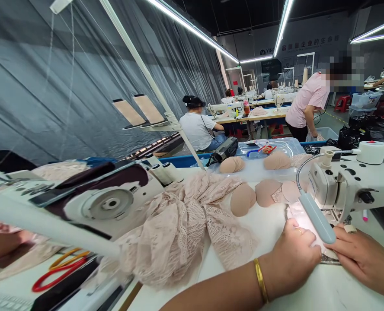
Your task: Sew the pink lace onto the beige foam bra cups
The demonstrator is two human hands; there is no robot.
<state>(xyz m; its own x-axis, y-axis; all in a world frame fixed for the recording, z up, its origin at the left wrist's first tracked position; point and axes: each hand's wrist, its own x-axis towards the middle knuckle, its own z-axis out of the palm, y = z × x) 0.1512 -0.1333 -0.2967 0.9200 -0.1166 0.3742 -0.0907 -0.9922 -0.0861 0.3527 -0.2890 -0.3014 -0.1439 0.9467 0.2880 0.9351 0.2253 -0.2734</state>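
As the white counter point(324, 289) spreads wide, a big heap of beige lace point(185, 224) sprawls across its middle and the white sewing machine point(344, 185) stands at the right. Left hand point(291, 257) has its grip curled down onto the pale fabric piece point(304, 224) under the machine's lamp point(317, 218). Pinching or only pressing, I cannot tell. Right hand point(362, 257) lies flat, grip spread open, fingertips on that same piece. Foam cups point(242, 199) sit just behind, and there's a gold bangle point(260, 280) on the left wrist.

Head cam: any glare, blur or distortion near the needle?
Head view: the lamp blows out the fabric between left hand and right hand; the near-left machine is smeared; fisheye bends the ceiling lights.
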